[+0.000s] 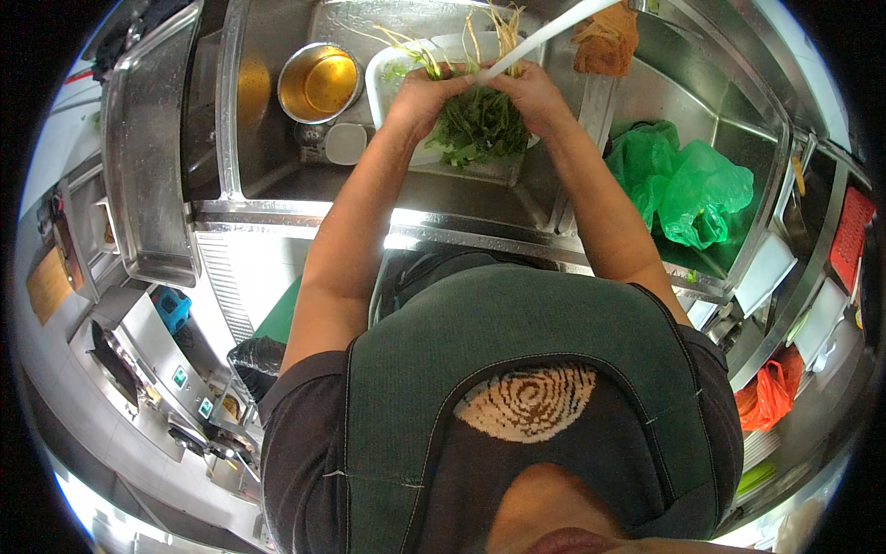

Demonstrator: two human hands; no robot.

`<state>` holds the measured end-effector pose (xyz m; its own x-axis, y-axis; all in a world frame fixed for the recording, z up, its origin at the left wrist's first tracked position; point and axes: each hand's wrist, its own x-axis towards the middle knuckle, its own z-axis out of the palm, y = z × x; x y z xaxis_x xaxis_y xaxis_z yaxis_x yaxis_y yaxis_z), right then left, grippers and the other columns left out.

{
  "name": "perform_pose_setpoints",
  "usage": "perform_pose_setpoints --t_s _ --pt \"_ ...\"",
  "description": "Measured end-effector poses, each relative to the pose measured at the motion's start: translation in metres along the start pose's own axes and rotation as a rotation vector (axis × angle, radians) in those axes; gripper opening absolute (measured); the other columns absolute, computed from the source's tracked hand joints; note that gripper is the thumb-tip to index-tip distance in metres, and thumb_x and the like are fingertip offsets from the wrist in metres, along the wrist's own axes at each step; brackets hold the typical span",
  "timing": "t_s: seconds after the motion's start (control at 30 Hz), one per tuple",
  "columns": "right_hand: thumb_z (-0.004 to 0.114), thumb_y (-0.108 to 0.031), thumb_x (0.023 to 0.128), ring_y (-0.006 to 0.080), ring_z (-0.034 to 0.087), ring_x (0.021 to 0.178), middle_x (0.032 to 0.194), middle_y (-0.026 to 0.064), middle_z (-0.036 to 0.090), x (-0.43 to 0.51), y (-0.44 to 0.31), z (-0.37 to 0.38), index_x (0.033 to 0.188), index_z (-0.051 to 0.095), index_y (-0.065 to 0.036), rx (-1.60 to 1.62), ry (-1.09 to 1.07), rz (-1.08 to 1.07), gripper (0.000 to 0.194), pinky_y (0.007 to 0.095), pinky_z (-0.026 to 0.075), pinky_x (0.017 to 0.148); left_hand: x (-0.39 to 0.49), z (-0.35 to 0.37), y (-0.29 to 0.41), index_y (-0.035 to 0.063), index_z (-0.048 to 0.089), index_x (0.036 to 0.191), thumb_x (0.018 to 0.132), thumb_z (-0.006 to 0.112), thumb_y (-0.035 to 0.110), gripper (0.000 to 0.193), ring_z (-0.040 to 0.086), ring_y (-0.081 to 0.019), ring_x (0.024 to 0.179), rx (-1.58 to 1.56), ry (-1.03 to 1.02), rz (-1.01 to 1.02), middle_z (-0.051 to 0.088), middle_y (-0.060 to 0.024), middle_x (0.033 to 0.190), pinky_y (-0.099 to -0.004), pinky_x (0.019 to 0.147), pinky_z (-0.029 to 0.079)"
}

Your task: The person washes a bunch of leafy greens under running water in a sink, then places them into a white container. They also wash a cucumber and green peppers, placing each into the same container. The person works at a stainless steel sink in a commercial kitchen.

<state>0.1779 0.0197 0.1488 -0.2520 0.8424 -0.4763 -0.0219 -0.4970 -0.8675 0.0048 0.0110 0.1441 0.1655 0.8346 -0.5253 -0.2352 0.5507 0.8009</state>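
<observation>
In a metal sink basin, my left hand [423, 97] and my right hand [531, 93] grip a bunch of leafy green herbs [481, 128] by its pale stems and roots. The roots point away from me and the leaves hang toward me. Beneath the bunch stands a white plastic tub [376, 90], partly hidden by my hands and the leaves. A whitish stream or spout [547, 36] slants down from the upper right and ends between my hands; which of the two it is, I cannot tell.
Left of the tub stand a round metal pot [320, 83] and a small white container [345, 143]. Green plastic bags [702, 187] lie in the right basin. A brown cloth-like bundle [606, 40] rests on the divider. The sink's front rim [443, 225] runs before my body.
</observation>
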Motion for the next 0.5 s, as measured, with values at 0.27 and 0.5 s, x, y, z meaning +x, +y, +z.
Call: perform_pose_setpoints --t_s 0.27,0.5 --pt "0.067 -0.016 0.077 0.0114 0.055 0.079 0.086 0.0012 0.061 0.002 0.001 0.008 0.098 0.062 -0.003 -0.09 0.06 -0.104 0.025 0.0262 0.043 0.073 -0.006 -0.006 -0.003 -0.0026 0.059 0.097 0.078 0.06 0.007 0.021 0.058 -0.0184 0.082 -0.414 0.002 -0.019 0.061 -0.0099 0.089 -0.0286 0.072 0.047" --pt "0.066 -0.02 0.079 0.0115 0.054 0.086 0.094 0.0046 0.06 -0.001 -0.003 0.007 0.102 0.06 0.0 -0.027 0.013 -0.1 0.031 0.0252 0.042 0.077 -0.012 -0.003 0.001 -0.0011 0.059 0.096 0.072 0.067 0.006 0.027 0.056 -0.0144 0.078 -0.183 -0.027 -0.035 0.06 -0.0072 0.088 -0.0274 0.07 0.046"
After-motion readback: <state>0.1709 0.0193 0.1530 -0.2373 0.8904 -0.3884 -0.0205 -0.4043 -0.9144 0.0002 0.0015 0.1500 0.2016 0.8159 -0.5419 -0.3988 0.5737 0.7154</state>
